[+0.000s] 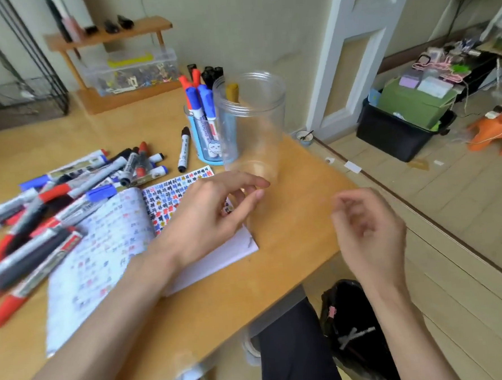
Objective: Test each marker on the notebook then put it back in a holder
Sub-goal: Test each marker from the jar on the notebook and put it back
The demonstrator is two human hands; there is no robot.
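Two holders are seen on the tabletop (291, 246): one clear plastic jar (251, 125) and one blue cup (204, 139). One open notebook (109, 242) is shown. One marker (184, 149) lies alone; a heap of loose markers (68, 195), too blurred and overlapped for an exact count, is spread at left. Several capped markers (200, 102) are stood in the blue cup.

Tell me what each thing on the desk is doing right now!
Clear jar: upright, empty.
Blue holder: upright, stuffed with capped markers.
Notebook: open, pages covered in colored marks.
Marker pile: lying loose, caps on.
Lone marker: lying by itself, capped.
Left hand: empty, fingers near the jar's base.
Right hand: empty, loosely curled, off the desk edge.
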